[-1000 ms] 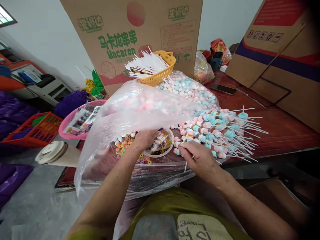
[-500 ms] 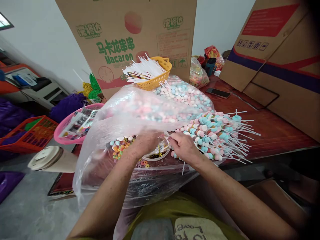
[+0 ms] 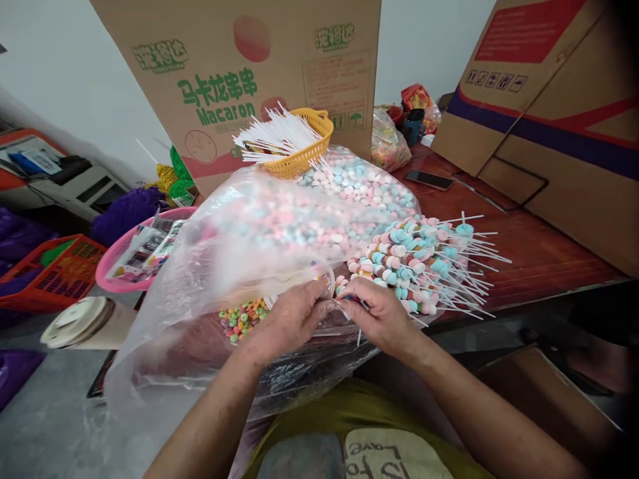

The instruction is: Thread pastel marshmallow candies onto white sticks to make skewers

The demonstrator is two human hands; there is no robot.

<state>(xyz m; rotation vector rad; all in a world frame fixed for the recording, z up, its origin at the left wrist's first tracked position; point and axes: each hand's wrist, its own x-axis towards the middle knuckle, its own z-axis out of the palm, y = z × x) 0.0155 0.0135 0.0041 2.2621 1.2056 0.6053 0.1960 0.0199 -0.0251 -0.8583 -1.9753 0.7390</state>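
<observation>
The left hand (image 3: 292, 318) and right hand (image 3: 382, 316) have moved from over the bowl (image 3: 332, 278) to its near side. Each grip is pinched closed on a small piece (image 3: 344, 299), probably light, limp, best held by its edges. Skewered sweets (image 3: 417, 266) lie beyond, on the table (image 3: 544, 256).

Skewered candies (image 3: 399, 256) — pink, pale blue and white, seemingly some brown.

carton (image 3: 279, 46): “马卡龙串串”, “Macaron” (image 3: 226, 114), umbrella (image 3: 355, 120) | tilted box (image 3: 574, 143): icons (image 3: 496, 80)
</observation>
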